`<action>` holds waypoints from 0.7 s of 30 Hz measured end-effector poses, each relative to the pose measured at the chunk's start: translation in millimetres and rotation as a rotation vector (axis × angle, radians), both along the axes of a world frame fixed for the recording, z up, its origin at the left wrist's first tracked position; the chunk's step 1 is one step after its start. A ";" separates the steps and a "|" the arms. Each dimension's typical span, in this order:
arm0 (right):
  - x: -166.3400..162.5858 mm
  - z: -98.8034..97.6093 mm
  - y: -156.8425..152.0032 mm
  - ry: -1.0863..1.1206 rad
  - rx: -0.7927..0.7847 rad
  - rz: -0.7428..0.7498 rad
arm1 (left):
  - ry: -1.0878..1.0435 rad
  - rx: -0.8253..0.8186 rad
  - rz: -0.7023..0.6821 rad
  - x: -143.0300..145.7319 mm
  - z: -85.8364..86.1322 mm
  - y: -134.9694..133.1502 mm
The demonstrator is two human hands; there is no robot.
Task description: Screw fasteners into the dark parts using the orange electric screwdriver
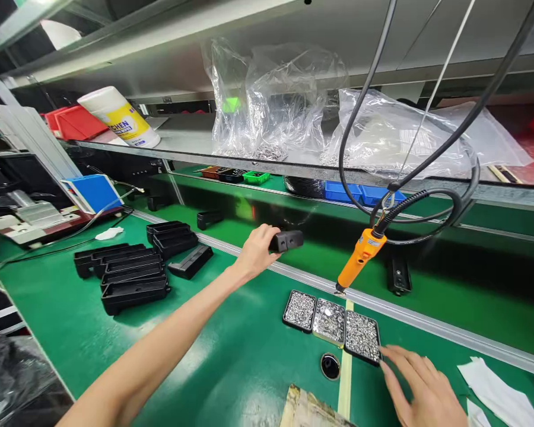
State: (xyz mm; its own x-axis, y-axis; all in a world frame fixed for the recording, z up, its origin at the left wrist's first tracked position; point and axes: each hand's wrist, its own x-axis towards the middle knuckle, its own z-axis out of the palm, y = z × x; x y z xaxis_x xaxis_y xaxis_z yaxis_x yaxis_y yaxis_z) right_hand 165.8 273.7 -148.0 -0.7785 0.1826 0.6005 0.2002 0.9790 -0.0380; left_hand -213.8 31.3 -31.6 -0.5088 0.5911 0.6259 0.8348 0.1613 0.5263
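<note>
My left hand (257,252) is stretched out over the green bench and grips one end of a black plastic part (287,240), held above the metal rail. My right hand (420,385) rests low at the right, fingers spread, its fingertips touching the rightmost of three small trays of screws (361,337). The other two trays (314,314) lie just left of it. An orange electric screwdriver (359,256) hangs on its cable above the trays, tip down.
Stacks of black plastic housings (133,270) lie at the left of the green mat (231,356). A small black round cap (330,366) sits below the trays. White paper scraps (493,388) lie at right. Clear plastic bags (285,107) and a wipes canister (120,115) fill the shelf above.
</note>
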 end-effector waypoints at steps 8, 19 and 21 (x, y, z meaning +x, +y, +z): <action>-57.4 -5.3 9.0 -0.227 -0.005 -0.099 | -0.797 0.444 0.093 101.1 -50.2 -34.7; -34.8 22.3 -13.8 -0.081 -0.306 -0.081 | -1.268 0.665 0.000 148.0 -79.4 -37.4; -13.5 35.5 -33.2 -0.073 -0.383 -0.047 | -1.294 0.682 0.002 146.7 -80.2 -39.5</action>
